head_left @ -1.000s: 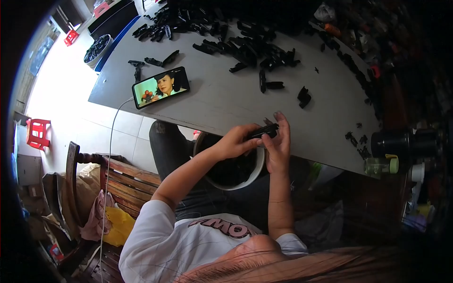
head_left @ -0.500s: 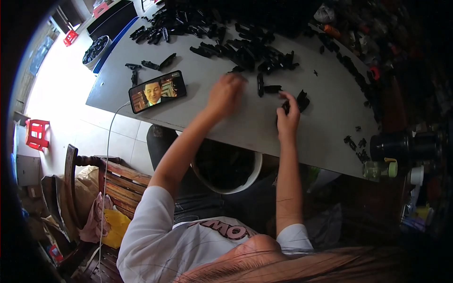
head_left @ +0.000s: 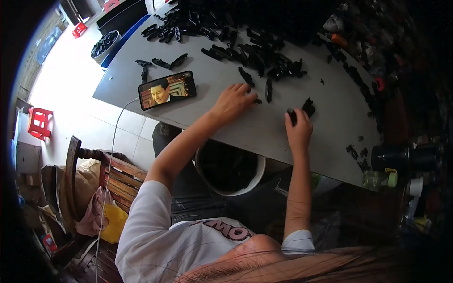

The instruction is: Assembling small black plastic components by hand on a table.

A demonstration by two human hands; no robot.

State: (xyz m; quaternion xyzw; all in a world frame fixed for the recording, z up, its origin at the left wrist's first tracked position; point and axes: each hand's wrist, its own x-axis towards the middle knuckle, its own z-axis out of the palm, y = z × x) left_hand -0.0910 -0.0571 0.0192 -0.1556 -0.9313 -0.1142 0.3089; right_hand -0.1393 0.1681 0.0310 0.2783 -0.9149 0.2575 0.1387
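Holding in the right grip [head_left: 299, 133] a black plastic part [head_left: 293, 117], pinched between thumb and fingers over the surface [head_left: 330, 150], right of the middle and near the front edge. Looks light and stiff, perhaps slippery on its smooth faces and likely fragile at any thin ends; probably best taken across the long sides, mid-length, with little pressure. Curled only partway, with the fingertips close to the thumb.

Resting low on the surface with the left grip [head_left: 233, 102], fingers bent and slightly spread, at a half-covered black part [head_left: 257, 101] showing by the fingertips. Too hidden to say whether clamped or merely touched.

Surrounded by more of the same: just beyond the left fingertips, a slanted black part [head_left: 246, 77]; between the two hands, a narrow black part [head_left: 269, 90]; just beside the right fingers, a broad black part [head_left: 309, 107]. Heaped toward the back edge, in a black pile [head_left: 255, 55].
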